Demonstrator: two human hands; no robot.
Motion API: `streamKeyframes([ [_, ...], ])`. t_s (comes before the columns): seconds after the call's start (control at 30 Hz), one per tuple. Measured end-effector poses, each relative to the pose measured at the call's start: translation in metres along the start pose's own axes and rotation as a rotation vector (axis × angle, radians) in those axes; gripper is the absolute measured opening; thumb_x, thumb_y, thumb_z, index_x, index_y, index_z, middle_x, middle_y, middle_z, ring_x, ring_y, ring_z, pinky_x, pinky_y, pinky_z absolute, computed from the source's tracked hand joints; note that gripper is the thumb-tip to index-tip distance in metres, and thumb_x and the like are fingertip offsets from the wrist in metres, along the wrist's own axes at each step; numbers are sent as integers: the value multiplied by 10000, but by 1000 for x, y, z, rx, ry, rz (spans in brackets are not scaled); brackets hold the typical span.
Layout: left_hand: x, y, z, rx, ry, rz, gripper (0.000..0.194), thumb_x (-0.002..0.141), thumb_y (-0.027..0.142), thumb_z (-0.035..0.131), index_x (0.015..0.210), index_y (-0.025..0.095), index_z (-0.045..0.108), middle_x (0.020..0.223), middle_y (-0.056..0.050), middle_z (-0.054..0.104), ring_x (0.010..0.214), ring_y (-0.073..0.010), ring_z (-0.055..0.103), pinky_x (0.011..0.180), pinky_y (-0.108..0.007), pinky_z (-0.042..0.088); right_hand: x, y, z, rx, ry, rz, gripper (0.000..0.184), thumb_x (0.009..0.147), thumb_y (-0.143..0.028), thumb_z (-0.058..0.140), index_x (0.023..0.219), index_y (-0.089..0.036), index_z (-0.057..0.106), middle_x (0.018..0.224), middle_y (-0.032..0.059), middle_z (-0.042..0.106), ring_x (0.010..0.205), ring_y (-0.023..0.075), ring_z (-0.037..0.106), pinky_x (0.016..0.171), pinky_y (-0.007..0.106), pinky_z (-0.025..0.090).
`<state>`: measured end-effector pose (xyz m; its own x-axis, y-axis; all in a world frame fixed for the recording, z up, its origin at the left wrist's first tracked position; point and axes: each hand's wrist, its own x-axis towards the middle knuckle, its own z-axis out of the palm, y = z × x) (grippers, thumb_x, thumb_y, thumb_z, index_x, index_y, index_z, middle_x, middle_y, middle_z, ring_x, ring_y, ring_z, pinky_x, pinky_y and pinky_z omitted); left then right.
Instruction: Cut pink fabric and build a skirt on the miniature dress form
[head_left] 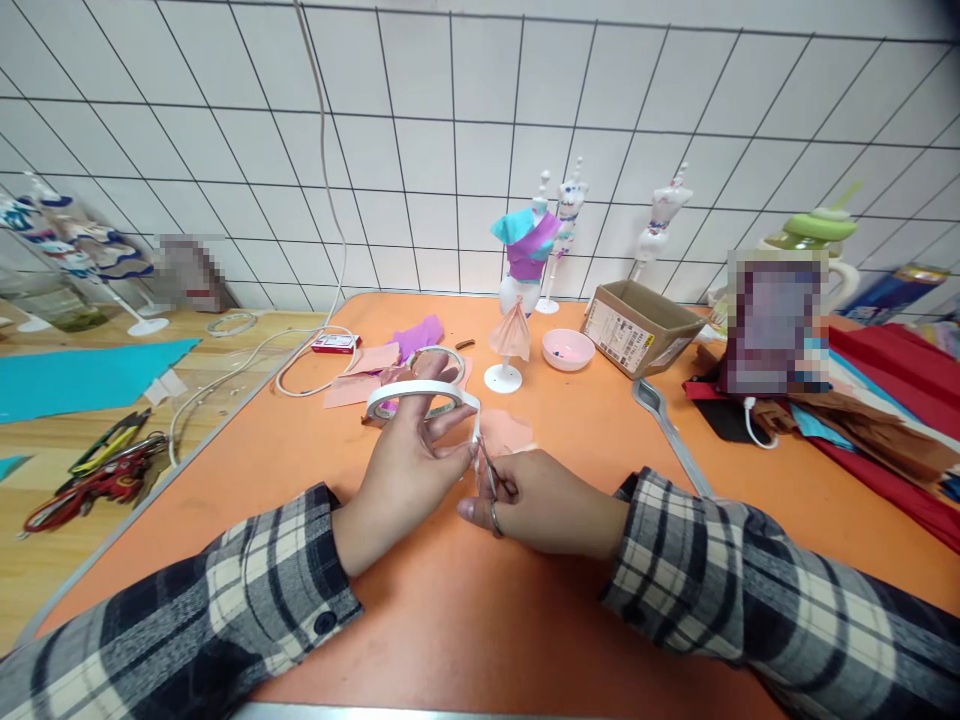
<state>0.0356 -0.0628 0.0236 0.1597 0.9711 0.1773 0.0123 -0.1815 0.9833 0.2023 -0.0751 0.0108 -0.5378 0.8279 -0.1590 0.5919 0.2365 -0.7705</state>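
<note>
My left hand [416, 455] holds a roll of white tape [375, 398], which hangs around its raised fingers. A strip runs from the roll down to my left fingertips, pinched there. Close by on the right, my right hand [536, 497] grips small scissors [490, 470], their blades at the strip; whether the blades have cut through I cannot tell. Beneath the hands lies a piece of peach paper [510, 430]. Just beyond stands a small white mannequin [517, 295] on a round base, dressed in blue and purple wrap with a peach piece at its lower part.
Peach and purple scraps [416, 335] lie behind my left hand, near a red box [335, 343] and a white cable [289, 380]. A pink bowl [568, 350], a cardboard box [626, 335] and a phone [772, 325] stand to the right. Scissors [97, 490] lie far left.
</note>
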Motion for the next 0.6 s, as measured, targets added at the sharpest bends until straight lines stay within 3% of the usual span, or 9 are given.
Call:
streamKeyframes([
  [0.33, -4, 1, 9, -36, 32, -4, 924, 698, 66, 687, 1467, 398, 298, 1607, -70, 181, 1290, -336, 520, 659, -236, 634, 0, -2, 4, -227, 153, 77, 330, 793, -493, 622, 673, -201, 526, 579, -43, 545, 534, 103, 451, 523, 252, 287],
  [0.6, -3, -4, 10, -12, 44, 48, 906, 712, 37, 659, 1475, 367, 300, 1609, -76, 189, 1324, -309, 490, 800, -274, 624, 2, 1, 8, -187, 174, 29, 336, 820, -468, 614, 649, -193, 524, 576, -36, 556, 538, 103, 470, 528, 251, 290],
])
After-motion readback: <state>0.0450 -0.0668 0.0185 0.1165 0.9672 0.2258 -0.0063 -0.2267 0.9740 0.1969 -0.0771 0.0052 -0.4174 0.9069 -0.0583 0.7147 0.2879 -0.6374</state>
